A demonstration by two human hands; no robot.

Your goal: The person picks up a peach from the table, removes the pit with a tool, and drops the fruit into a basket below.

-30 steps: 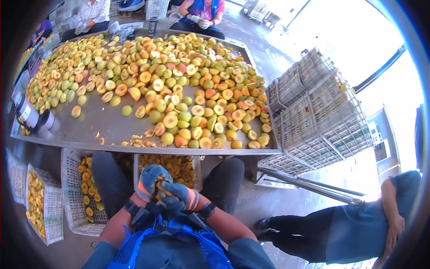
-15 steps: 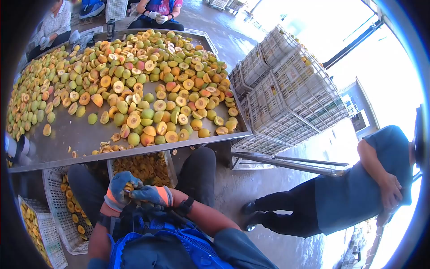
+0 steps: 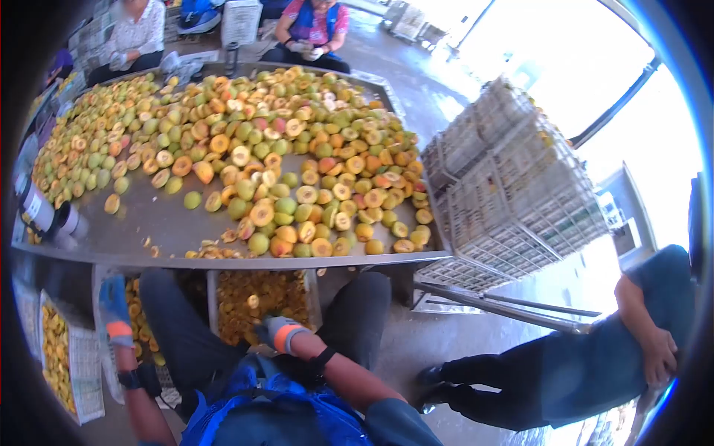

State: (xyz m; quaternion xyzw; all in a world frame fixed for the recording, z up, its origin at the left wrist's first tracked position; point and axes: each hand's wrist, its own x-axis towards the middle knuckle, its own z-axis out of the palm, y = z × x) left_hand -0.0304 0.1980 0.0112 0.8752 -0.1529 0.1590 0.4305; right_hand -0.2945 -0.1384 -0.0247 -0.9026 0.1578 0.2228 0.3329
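Observation:
Many halved yellow-green and orange fruits [image 3: 262, 215] lie cut side up or down on a metal table [image 3: 141, 228]. My left hand [image 3: 116, 306], in a blue and orange glove, is over the edge of a crate of fruit halves [image 3: 140, 316]; its fingers are blurred, and whether it holds anything is unclear. My right hand [image 3: 278, 332], gloved in grey and orange, is low over a crate of small fruit scraps [image 3: 234, 308]. Its fingers are curled round something too small to make out. A pale fruit piece [image 3: 253, 301] shows just above that hand.
Another fruit crate [image 3: 58, 349] stands at the far left. Cups [image 3: 37, 207] sit at the table's left corner. Stacked crates [image 3: 513, 193] and a metal bar [image 3: 513, 308] are on the right, near a standing person [image 3: 580, 357]. Two seated people [image 3: 316, 37] [image 3: 137, 37] are behind the table.
My hands, together round a fruit piece before, are now apart. The left has moved left to the crate's edge, the right a little right over the scraps. The view has shifted.

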